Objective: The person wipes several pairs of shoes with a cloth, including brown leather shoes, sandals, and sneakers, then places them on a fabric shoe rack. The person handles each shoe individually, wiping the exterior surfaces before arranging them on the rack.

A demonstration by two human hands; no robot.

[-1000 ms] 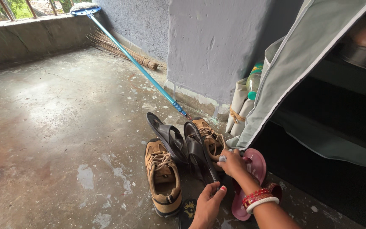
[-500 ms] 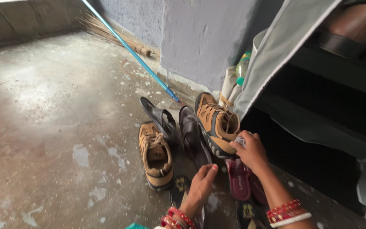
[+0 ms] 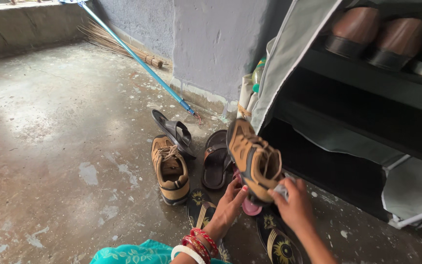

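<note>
Shoe rack [image 3: 367,93] is the biggest thing I see, a dark rack under a grey fabric cover at 2 o'clock of my view. Its upper shelf already carries a pair of brown leather shoes [image 3: 377,36]. The two lower shelves, as far as I can see into them, carry nothing, though they are dark and I cannot tell for sure.

On the concrete floor [image 3: 64,146], a blue-handled broom [image 3: 133,54] leans at 11 o'clock, well apart from the rest. Near the centre many pieces of footwear are not on the rack: one tan lace-up shoe [image 3: 171,168] at 9 o'clock from my hands, a dark sandal [image 3: 174,132] just beyond it, a brown sandal [image 3: 217,161] beside it, and two black slippers with yellow pattern [image 3: 279,244] at 6 o'clock. A pink slipper [image 3: 250,205] shows only partly under the raised shoe.

I judge the work is about half done or less: one pair is stored, one shoe is in the air, the others wait on the floor.

My right hand [image 3: 296,203] is clenched around the heel of the second tan shoe [image 3: 255,156], held tilted with the toe up, in front of the low shelf. My left hand [image 3: 230,200] is loose, fingers spread, touching the shoe's underside from below.
</note>
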